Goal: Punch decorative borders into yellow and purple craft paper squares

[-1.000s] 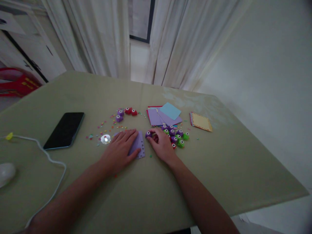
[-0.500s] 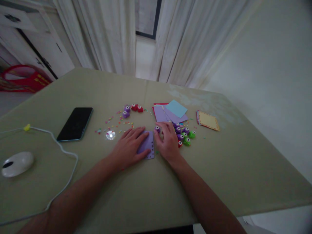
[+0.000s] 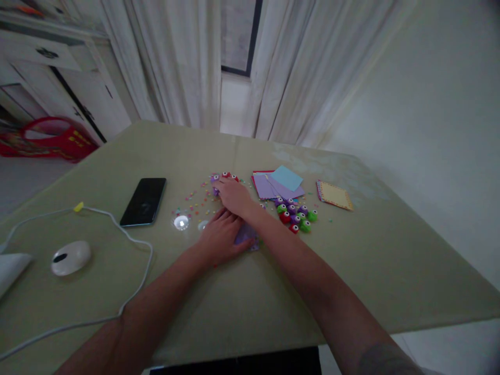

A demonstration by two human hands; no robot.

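My left hand (image 3: 223, 237) lies flat over a purple card (image 3: 246, 234), its thumb resting near the card's lower edge. Crossing above it, my right hand (image 3: 234, 197) has its fingers bent at a small group of eyed paper punches. Its fingertips are on a purple paper punch (image 3: 215, 191), partly covered by them. Behind the fingers sit another purple punch (image 3: 214, 178) and red punches (image 3: 225, 175). One more punch (image 3: 262, 206) just shows past my right wrist. Right of that wrist, several purple, red and green punches (image 3: 296, 219) are clustered.
Coloured paper bits (image 3: 197, 204) lie scattered around a shiny round disc (image 3: 182, 223). Loose coloured sheets (image 3: 287, 178) and a stack of edged cards (image 3: 335, 195) are further right. On the left are a phone (image 3: 144, 202), a white mouse-shaped object (image 3: 71, 258) and a white cable (image 3: 133, 239).
My right hand has moved left and away from me, from beside the purple card to the purple and red punches. My left hand stays on the card. The view has shifted slightly.
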